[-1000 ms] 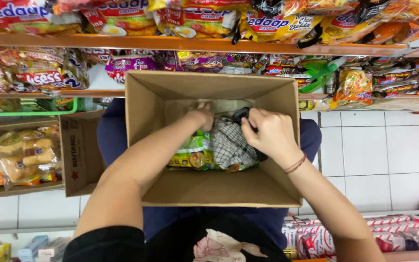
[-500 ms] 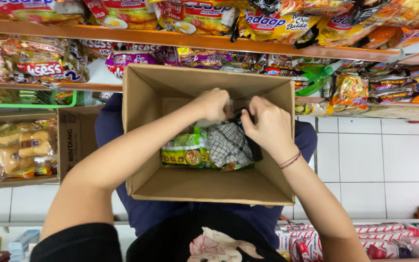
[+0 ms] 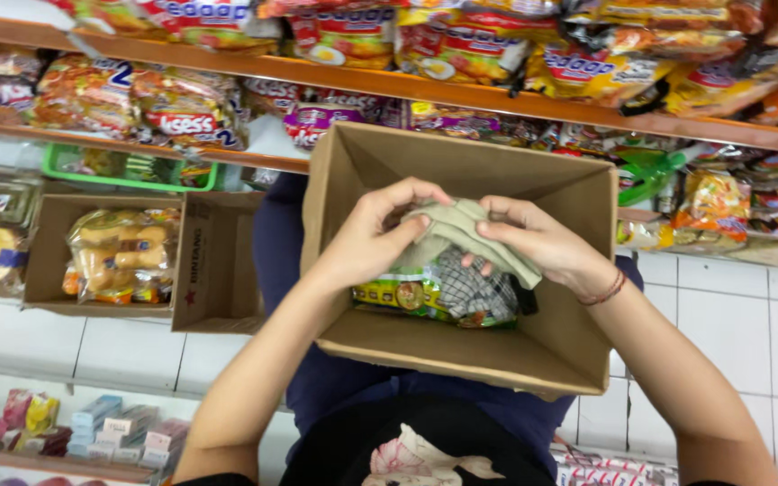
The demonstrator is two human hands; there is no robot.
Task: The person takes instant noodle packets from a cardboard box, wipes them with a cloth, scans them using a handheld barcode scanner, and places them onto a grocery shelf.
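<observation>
An open brown cardboard box [image 3: 461, 355] rests on my lap. Above its inside, my left hand [image 3: 373, 236] and my right hand [image 3: 542, 243] both grip a folded olive-beige cloth [image 3: 457, 227], one at each end. Under the cloth, in the bottom of the box, lie a checked grey-and-white cloth [image 3: 470, 290] and a green-and-yellow snack packet [image 3: 402, 292]. A dark item shows at the right of the checked cloth, mostly hidden. My right wrist wears a thin red bracelet.
Orange shelves [image 3: 335, 79] packed with snack and noodle packets run across the top. At the left stands another open cardboard box [image 3: 218, 270] holding a clear bag of yellow pastries [image 3: 119, 256]. A green basket [image 3: 128, 166] sits behind it. White floor tiles lie below.
Both hands were down inside the box among the cloths. They have come up holding the olive-beige cloth between them. The view has shifted left and closer.
</observation>
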